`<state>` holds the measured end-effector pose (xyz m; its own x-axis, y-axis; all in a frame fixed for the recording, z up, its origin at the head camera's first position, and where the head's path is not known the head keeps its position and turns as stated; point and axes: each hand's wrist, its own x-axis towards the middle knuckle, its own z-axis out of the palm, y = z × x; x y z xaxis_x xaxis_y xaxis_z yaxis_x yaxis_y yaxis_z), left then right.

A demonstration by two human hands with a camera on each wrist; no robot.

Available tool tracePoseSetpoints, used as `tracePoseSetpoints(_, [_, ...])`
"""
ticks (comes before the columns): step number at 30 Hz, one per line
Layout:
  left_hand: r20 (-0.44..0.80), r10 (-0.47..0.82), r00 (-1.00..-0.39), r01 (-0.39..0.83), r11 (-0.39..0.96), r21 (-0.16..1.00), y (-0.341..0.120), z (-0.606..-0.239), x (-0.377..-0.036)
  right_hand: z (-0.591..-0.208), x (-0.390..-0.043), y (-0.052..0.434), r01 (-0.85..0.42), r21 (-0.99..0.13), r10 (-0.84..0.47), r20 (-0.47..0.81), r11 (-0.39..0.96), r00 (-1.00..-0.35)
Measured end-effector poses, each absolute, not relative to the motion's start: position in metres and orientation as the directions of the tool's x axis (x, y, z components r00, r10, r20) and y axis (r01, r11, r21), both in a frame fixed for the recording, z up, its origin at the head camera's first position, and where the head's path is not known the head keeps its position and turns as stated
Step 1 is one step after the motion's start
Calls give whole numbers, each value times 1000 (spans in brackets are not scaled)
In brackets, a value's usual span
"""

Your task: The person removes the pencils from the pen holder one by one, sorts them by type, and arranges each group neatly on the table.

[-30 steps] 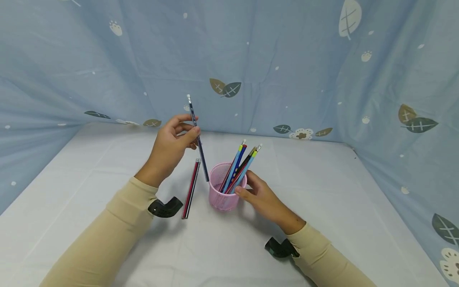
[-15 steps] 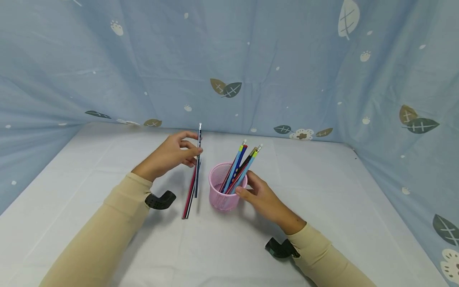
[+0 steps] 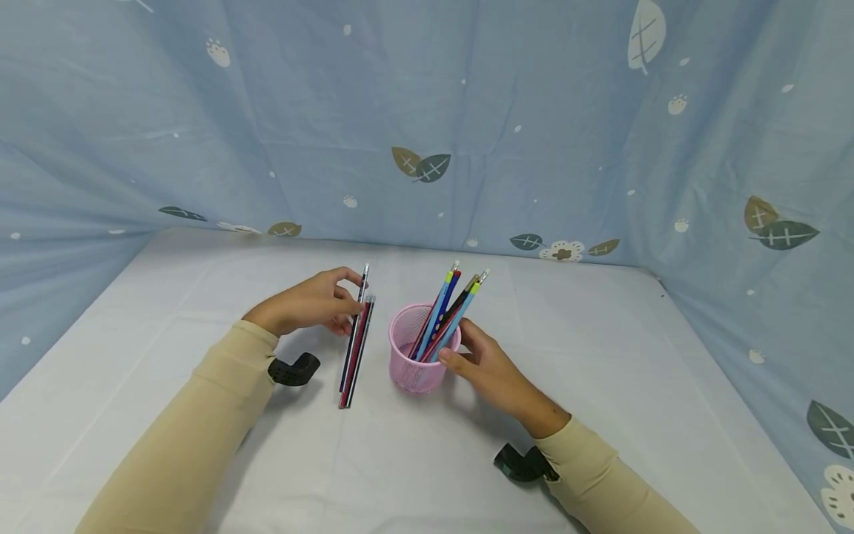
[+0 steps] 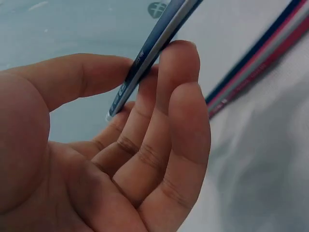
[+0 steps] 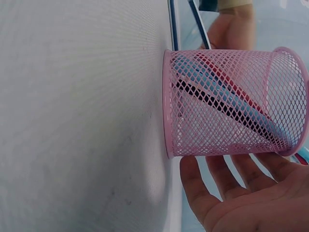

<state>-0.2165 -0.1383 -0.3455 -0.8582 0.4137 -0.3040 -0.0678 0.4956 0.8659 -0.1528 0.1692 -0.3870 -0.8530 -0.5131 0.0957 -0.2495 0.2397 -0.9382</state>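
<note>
Left hand (image 3: 309,305) pinches dark blue pencil (image 3: 353,329) beside red pencils (image 3: 358,352) | right hand (image 3: 490,368) cups pink mesh cup (image 3: 415,357), fingers relaxed

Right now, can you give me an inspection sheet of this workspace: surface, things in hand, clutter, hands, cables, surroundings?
Surface: white cloth-covered table.
Things: pink mesh pencil cup upright, with several pencils; dark blue pencil lowered beside red pencils on the table.
Clutter: nothing seen.
Hands: left hand pinches the dark blue pencil; right hand rests against the cup's side.
Cables: nothing seen.
Surroundings: blue leaf-print fabric backdrop.
</note>
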Motion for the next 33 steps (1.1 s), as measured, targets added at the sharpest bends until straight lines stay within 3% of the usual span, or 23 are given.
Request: tracePoseSetpoints(33, [-397, 355, -846, -121, 599, 792, -139, -362, -214, -386, -152, 169, -245, -942, -517, 96, 229, -850])
